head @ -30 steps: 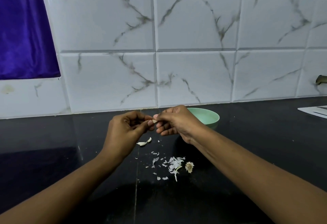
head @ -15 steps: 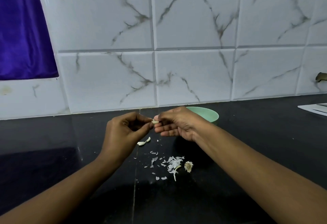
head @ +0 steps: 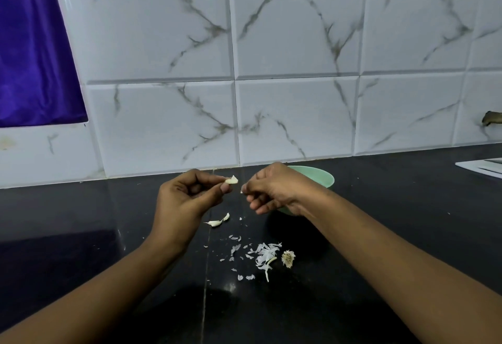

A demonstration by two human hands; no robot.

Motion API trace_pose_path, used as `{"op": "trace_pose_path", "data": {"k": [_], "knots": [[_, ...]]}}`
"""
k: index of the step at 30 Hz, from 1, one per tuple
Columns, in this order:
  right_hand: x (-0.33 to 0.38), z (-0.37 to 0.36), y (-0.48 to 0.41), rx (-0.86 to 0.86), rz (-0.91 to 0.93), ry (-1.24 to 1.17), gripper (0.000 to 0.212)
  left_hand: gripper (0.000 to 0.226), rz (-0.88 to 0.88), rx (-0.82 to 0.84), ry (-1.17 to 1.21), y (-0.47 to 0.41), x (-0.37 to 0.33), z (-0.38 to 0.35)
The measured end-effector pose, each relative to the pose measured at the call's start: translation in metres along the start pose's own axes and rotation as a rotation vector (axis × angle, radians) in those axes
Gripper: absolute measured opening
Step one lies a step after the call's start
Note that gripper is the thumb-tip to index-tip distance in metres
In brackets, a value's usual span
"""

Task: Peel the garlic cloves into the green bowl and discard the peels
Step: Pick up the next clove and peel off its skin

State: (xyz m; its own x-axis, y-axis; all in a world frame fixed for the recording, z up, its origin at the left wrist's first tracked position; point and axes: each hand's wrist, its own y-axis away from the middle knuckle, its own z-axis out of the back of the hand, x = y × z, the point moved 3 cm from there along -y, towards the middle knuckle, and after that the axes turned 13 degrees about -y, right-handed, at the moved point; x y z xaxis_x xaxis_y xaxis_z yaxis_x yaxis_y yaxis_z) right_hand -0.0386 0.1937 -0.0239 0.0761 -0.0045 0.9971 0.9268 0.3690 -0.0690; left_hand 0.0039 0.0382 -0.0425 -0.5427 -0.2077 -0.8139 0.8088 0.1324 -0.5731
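We pinched a clove (head: 231, 180) in our left hand (head: 190, 198) and a peel scrap (head: 241, 192) in our right hand (head: 273, 189); two cloves (head: 217, 222) and loose peels (head: 264, 256) lay on the bench (head: 394, 208), undiscarded.

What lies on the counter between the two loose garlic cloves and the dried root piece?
In the head view, scattered white peels lie between the cloves and the root piece.

white marble-veined wall tiles (head: 296, 26) behind a glossy black counter (head: 407, 208); purple cloth (head: 30, 53) hangs upper left
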Motion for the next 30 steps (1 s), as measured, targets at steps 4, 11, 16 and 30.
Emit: {"op": "trace_pose_path", "data": {"k": [4, 11, 16, 30], "knots": [[0.010, 0.006, 0.004, -0.005, 0.131, 0.327, 0.006, 0.013, 0.170, 0.014, 0.083, -0.002, 0.005, 0.000], [0.009, 0.005, 0.004, 0.127, 0.168, 0.296, 0.011, 0.006, 0.358, 0.094, 0.137, -0.002, 0.012, -0.004], [0.013, 0.009, 0.005, 0.155, 0.081, 0.260, 0.019, 0.007, 0.438, 0.136, 0.176, -0.002, 0.014, -0.004], [0.006, -0.002, 0.003, 0.086, 0.133, 0.024, 0.003, 0.006, 0.373, 0.133, 0.093, -0.001, 0.013, -0.005]]}}
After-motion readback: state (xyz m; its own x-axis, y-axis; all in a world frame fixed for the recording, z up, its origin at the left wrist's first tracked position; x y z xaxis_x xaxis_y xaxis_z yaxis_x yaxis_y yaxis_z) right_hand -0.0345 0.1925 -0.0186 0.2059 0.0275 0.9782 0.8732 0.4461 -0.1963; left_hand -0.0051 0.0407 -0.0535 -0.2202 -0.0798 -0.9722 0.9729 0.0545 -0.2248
